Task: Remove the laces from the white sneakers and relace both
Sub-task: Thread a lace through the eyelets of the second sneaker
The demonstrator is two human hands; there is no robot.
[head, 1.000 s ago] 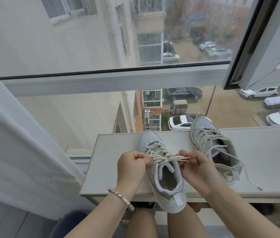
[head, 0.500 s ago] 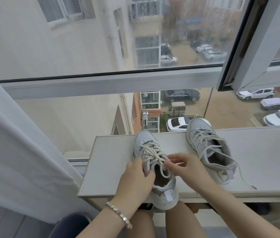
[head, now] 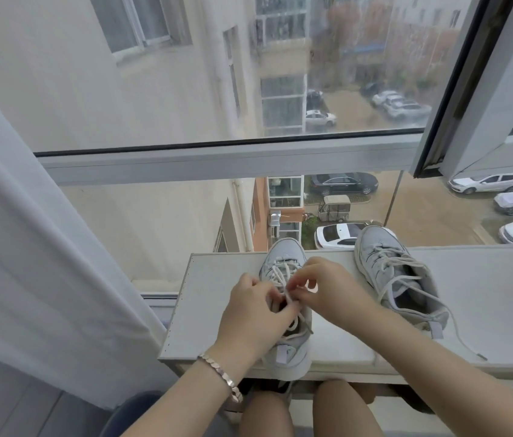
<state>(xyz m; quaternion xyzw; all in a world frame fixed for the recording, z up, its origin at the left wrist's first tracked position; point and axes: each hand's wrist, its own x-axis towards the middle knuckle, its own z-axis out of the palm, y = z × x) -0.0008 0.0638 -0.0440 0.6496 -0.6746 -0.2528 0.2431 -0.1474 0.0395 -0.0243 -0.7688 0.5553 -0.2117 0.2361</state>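
laces of the near white sneaker are pinched by left hand and right hand, close together over the tongue, probably to tie them.

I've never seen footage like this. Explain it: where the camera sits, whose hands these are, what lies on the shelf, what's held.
There is no machine here. A camera worn on a person's head looks forward and down, so the arms are the wearer's own. The left hand, with a bracelet, and the right hand each pinch the lace of the nearer sneaker. It lies on a white board by a window. A second sneaker lies to its right, its loose lace trailing.
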